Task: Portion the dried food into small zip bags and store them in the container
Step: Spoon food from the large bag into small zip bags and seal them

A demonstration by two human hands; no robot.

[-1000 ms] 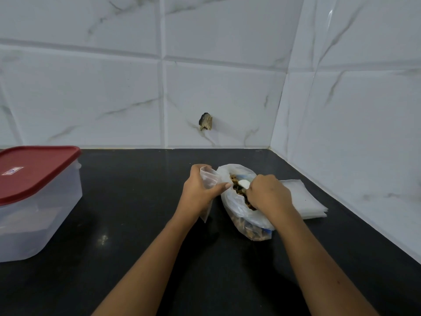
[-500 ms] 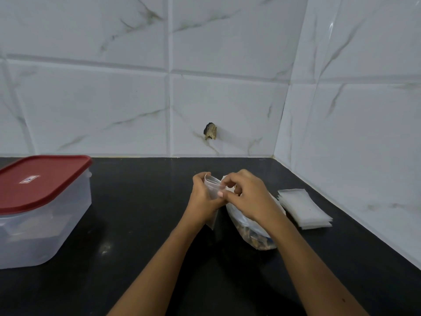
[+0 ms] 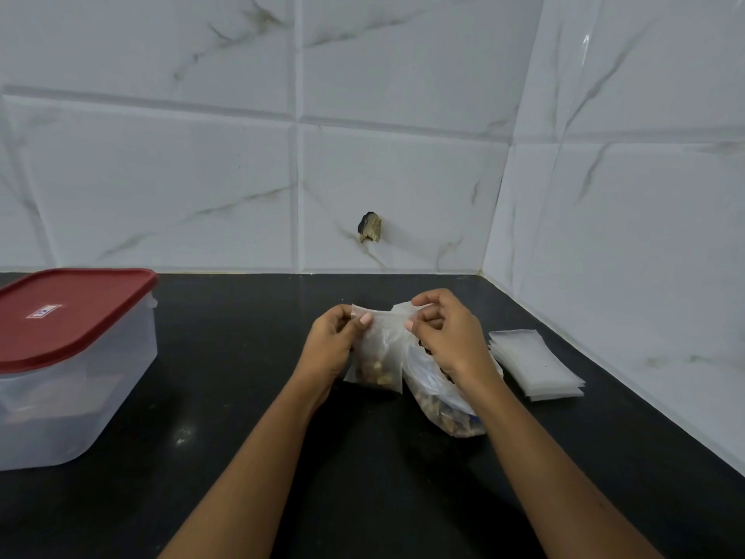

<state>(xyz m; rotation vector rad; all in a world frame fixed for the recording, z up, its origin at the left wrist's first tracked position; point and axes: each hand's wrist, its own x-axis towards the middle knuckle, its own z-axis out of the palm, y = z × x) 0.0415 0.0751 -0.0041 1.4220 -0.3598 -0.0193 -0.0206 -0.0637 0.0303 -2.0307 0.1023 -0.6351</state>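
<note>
Far left on black worktop [image 3: 242, 377]: clear container [image 3: 80, 397], red lid on. Centre: left hand [image 3: 328, 344] pinching one top corner of small zip bag [image 3: 379, 357], dried food at its bottom; right hand [image 3: 449, 336] pinching the other corner. Beneath right hand: larger food bag [image 3: 443, 405]. Right: stack of empty bags [image 3: 536, 365].

Legible text: none.

One label recorded: a small rectangular sticker [image 3: 43, 311] on the red lid [image 3: 100, 316] of the clear container [image 3: 88, 397]. It has a red border and a white centre panel with dark marks (too small and blurred to resolve into letters or digits).

The large plastic food bag [image 3: 435, 393] has a blue patch low on its side. Cannot tell whether it is printing.
</note>
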